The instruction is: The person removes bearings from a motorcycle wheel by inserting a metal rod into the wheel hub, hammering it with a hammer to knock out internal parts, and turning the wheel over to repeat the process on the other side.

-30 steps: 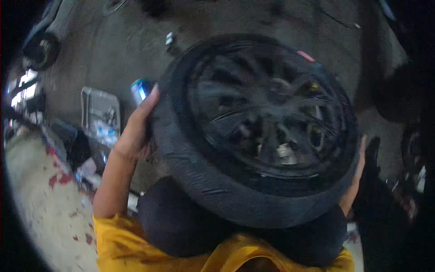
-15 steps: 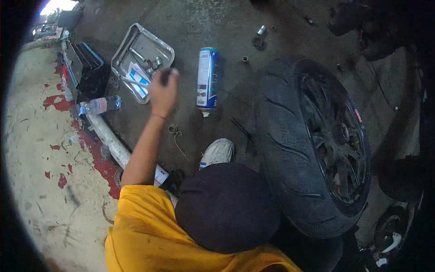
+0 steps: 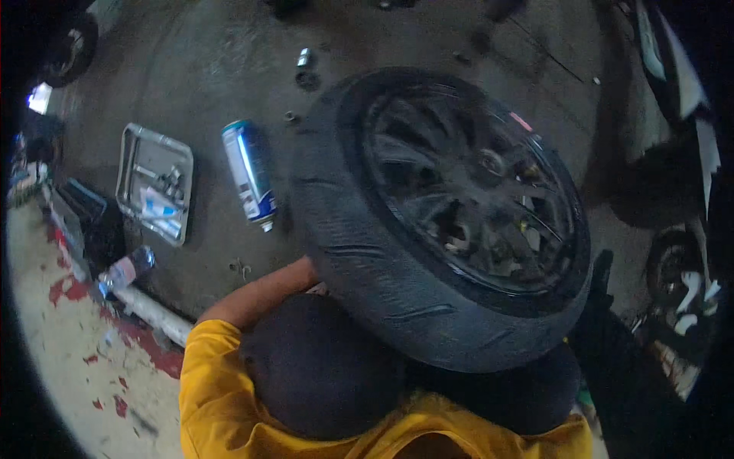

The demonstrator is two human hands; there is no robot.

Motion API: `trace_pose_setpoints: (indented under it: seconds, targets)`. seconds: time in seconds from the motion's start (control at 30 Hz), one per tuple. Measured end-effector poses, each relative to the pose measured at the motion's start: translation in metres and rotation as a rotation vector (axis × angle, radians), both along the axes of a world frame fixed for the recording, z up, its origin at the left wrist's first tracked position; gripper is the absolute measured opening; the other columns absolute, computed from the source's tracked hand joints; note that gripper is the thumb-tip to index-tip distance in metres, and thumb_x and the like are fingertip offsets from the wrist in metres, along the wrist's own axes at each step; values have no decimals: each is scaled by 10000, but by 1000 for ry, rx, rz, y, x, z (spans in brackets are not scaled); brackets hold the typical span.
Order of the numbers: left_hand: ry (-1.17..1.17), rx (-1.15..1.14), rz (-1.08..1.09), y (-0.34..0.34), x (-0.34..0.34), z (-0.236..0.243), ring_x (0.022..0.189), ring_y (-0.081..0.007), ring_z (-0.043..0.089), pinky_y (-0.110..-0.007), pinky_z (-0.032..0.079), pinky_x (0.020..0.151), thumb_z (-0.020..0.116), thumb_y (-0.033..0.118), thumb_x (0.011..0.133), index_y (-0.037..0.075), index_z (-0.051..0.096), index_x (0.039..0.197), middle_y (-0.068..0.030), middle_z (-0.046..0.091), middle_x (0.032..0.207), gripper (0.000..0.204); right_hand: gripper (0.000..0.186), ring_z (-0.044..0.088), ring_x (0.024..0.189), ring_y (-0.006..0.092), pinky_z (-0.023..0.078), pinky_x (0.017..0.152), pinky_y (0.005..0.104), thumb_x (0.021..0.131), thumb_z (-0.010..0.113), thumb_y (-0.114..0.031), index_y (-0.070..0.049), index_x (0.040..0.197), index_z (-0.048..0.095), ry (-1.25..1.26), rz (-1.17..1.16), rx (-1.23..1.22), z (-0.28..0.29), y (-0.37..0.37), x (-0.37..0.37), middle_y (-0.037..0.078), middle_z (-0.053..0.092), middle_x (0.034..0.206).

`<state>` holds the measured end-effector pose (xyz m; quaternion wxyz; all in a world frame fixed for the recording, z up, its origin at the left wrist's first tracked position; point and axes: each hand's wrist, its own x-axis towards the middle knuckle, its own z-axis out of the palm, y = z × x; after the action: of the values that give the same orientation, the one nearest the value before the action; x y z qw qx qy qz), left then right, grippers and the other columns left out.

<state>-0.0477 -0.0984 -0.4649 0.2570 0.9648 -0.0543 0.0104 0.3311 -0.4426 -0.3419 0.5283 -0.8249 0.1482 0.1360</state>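
Note:
A motorcycle wheel with a black tyre (image 3: pixel 348 237) and dark spoked rim leans in front of me, its lower edge over my dark-trousered legs. My left forearm (image 3: pixel 264 291) reaches to the tyre's near left side. The tyre hides that hand and its fingers, so its grip does not show. Nowhere in the picture is my right hand visible. Left of the tyre, a blue and white spray can (image 3: pixel 248 174) lies on the floor. Farther left is a metal tray (image 3: pixel 191 168) with tools, metal parts and a blue and white packet (image 3: pixel 160 210).
A plastic bottle (image 3: pixel 131 269) lies by a white pipe (image 3: pixel 157 312) along the left wall edge. A silver cylindrical part (image 3: pixel 304 58), a dark round piece (image 3: pixel 307 80) and a small ring (image 3: pixel 290 116) lie beyond the tyre. Another wheel (image 3: pixel 671 264) stands at the right.
My left hand has left the tray and gone behind the tyre's near side. The wheel has tilted, showing more of its rim face. My view has turned right.

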Motion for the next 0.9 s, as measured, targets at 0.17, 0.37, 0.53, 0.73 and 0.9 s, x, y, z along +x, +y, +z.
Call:
trace_pose_setpoints:
  seconds: [0.17,0.37,0.53,0.73,0.9]
  targets:
    - [70,1,-64,15,0,12,799,-267,609,-441,492,764,688,208,774,69,662,899,-128,628,863,189,731,478,1257,335,373,1055,435,924,553,-497,50,1388,414,27,-8,47,-7,4,-3,193,487,1375]
    - [71,-65,15,36,-6,14,780,-273,606,-432,493,745,690,208,775,62,665,859,-128,630,816,170,729,480,1255,333,373,1054,434,923,555,-495,51,1387,415,4,55,-38,-12,-8,6,192,490,1372]
    - [-10,-124,588,76,-47,13,765,-286,612,-416,498,716,693,212,770,52,664,827,-129,634,765,173,728,481,1254,333,373,1054,432,923,557,-493,51,1386,416,-28,92,-142,-9,-22,27,190,493,1370]
    - [-266,33,1882,157,-176,34,795,-272,668,-370,504,735,638,264,865,-2,654,1013,-166,689,849,305,727,482,1253,331,373,1053,431,922,559,-491,51,1385,418,-30,122,-183,-17,-13,31,188,496,1368]
    - [-48,-821,2220,234,-255,10,580,-204,598,-329,468,507,649,323,841,-7,638,994,-100,657,836,364,726,483,1252,331,373,1053,429,921,561,-489,52,1384,419,-49,112,-219,-14,-20,32,187,498,1366]
